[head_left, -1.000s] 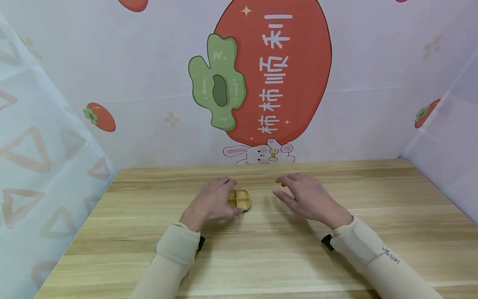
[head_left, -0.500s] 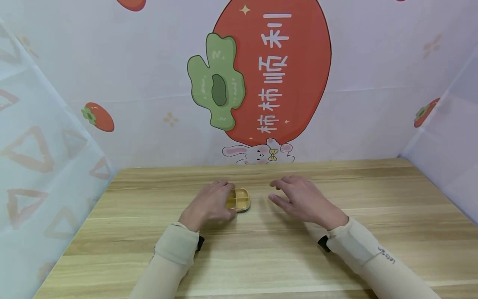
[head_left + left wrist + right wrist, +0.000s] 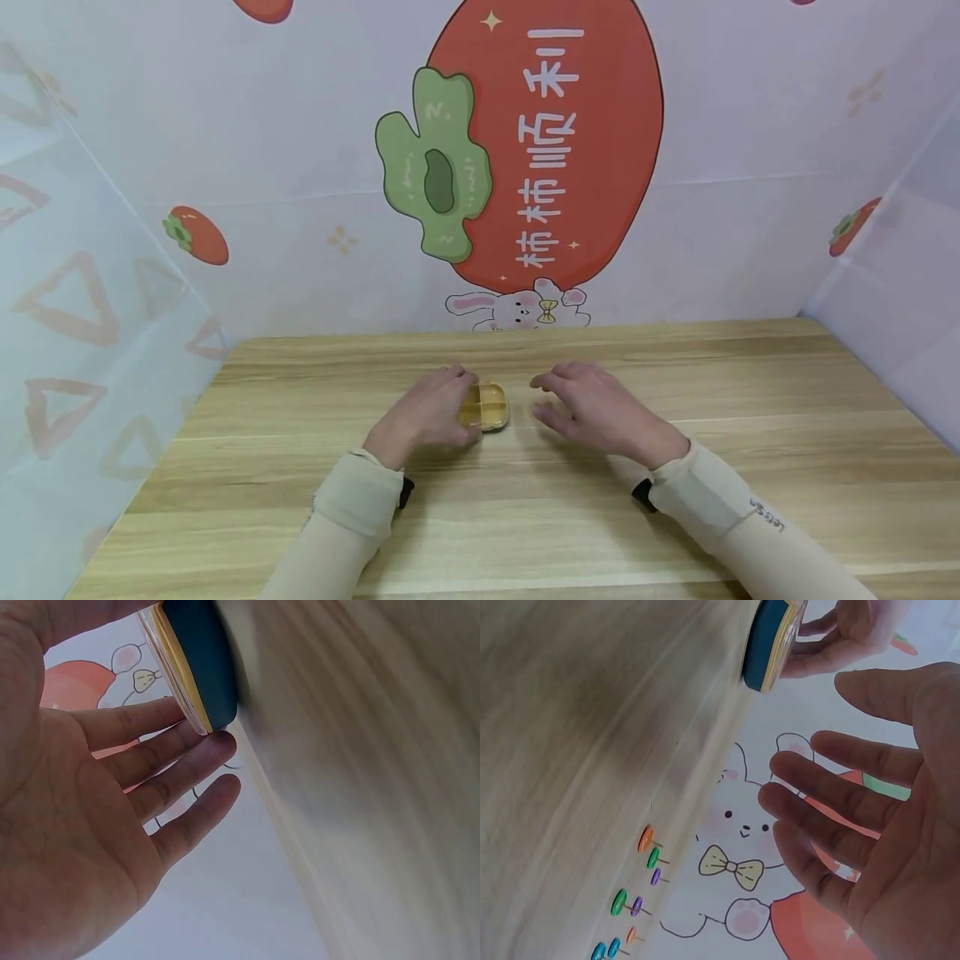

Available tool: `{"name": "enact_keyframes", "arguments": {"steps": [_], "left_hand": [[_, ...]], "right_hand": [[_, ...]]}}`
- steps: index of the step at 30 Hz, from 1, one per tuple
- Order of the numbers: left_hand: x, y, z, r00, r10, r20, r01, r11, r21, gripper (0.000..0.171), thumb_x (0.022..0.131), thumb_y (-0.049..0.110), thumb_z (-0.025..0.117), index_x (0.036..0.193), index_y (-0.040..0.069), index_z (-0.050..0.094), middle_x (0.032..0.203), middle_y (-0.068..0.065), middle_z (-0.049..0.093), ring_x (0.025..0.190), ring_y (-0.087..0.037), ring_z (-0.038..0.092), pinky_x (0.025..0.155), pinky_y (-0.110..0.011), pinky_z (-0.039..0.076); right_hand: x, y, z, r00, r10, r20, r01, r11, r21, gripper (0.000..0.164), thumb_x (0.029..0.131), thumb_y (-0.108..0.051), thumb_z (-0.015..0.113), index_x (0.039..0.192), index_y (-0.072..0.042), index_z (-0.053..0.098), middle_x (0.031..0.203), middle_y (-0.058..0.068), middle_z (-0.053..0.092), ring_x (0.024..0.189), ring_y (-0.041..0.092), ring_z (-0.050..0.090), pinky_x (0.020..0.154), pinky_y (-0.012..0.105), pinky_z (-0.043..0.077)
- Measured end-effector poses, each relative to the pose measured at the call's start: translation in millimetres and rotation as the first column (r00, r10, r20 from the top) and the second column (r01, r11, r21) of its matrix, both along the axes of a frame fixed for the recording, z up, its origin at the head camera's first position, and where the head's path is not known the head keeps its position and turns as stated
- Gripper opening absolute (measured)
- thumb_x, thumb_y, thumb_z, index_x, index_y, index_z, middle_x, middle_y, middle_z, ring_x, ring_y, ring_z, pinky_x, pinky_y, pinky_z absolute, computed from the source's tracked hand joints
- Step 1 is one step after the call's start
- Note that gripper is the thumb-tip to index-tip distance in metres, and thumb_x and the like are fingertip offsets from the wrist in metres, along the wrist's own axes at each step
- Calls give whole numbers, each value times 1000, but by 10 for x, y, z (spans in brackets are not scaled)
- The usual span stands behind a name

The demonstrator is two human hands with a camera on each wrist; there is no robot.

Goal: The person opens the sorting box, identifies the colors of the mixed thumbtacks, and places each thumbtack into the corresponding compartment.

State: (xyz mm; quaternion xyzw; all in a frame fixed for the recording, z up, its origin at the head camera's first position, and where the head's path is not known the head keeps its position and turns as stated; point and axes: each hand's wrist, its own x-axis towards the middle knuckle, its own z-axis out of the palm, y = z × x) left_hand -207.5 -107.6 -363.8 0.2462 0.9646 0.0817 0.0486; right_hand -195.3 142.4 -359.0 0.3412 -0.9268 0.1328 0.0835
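A small compartment box [image 3: 492, 407] rests on the wooden table, its yellow inside split by a cross divider. From the side, the left wrist view shows its dark teal body [image 3: 206, 664] with a clear layer along the top edge. My left hand [image 3: 423, 417] holds this box by its left part, thumb at the near side and fingertips at the far side, hiding some compartments. Across a short gap to the right, my right hand [image 3: 600, 417] hovers with relaxed, slightly bent fingers and nothing in them.
Several coloured thumbtacks [image 3: 619, 901] stand points up on the table in the right wrist view; the head view does not show them. A white wall sheet [image 3: 300, 275] with persimmon and rabbit prints rises behind the table's back edge.
My right hand has drifted left, closer to the box. Held by my left hand, the box has shifted slightly right and nearer over the last half second.
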Motion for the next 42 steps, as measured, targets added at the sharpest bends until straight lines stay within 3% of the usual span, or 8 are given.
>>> {"name": "enact_keyframes", "arguments": {"steps": [9,17,27,42], "left_hand": [[69,90,10,1000,-1,28,1,1000,-11,75,74,47,67,134,9,44,138,-8,43,128,-26,36,102,-39,27],[137,189,27,998,-69,10,69,998,-2,70,74,47,67,130,8,48,122,-3,51,112,-21,46,94,-35,36],[209,268,38,995,-98,6,98,995,-18,67,75,48,66,128,10,51,122,-3,51,113,-22,46,92,-37,38],[220,322,13,991,-131,-7,130,991,-22,67,74,49,67,127,10,51,119,-2,52,109,-19,47,91,-33,39]], "right_hand": [[67,-61,-28,999,17,49,-18,999,34,53,77,-49,67,119,-19,59,111,-5,56,100,15,53,84,35,41],[100,-97,-55,997,39,72,-41,999,27,53,77,-48,67,120,-20,58,111,-6,55,99,13,52,87,34,40],[109,-114,-80,995,63,77,-67,997,43,57,75,-52,68,120,-19,58,110,-6,55,94,11,51,84,34,41],[110,-125,-75,995,44,93,-52,995,82,56,73,-50,71,117,-18,60,110,-4,54,97,14,51,87,38,40]]}}
